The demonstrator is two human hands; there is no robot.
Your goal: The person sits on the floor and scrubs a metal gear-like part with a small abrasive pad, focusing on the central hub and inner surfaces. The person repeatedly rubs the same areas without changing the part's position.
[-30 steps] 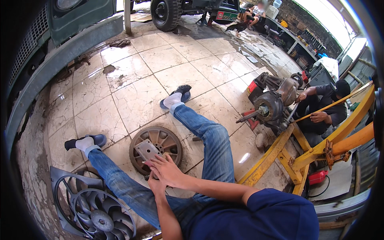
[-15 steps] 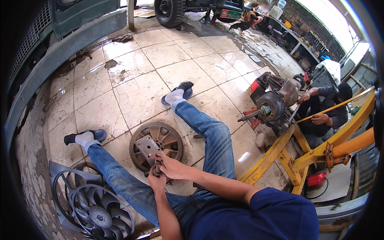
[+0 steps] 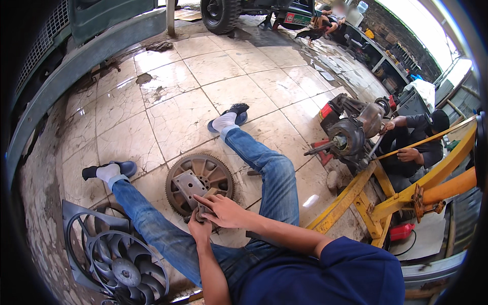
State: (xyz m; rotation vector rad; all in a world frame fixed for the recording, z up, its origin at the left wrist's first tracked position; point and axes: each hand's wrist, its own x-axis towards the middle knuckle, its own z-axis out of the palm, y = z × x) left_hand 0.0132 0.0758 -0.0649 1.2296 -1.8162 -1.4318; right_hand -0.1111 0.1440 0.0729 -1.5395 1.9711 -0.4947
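Observation:
A flat grey metal plate with holes [image 3: 187, 184] lies across a toothed flywheel [image 3: 222, 170] on the tiled floor between my legs. My left hand [image 3: 200, 230] is closed round the rounded metal end of this plate, nearest to me. Just right of it, my right hand [image 3: 226, 211] presses its fingers together on the plate's near part. A small tan piece [image 3: 210, 192] shows at those fingertips; its kind is not clear. The fingers partly cover the near end of the plate.
A fan with its shroud [image 3: 127, 272] lies at lower left. On the right stand a yellow steel frame [image 3: 363, 206] and an axle assembly [image 3: 351, 134], where a co-worker [image 3: 417, 145] crouches. A vehicle's bumper [image 3: 96, 46] curves along the upper left.
My right hand has shifted slightly, its fingers reaching further over the plate, and the tan piece shows more. The left hand keeps its grip. The view has moved a little.

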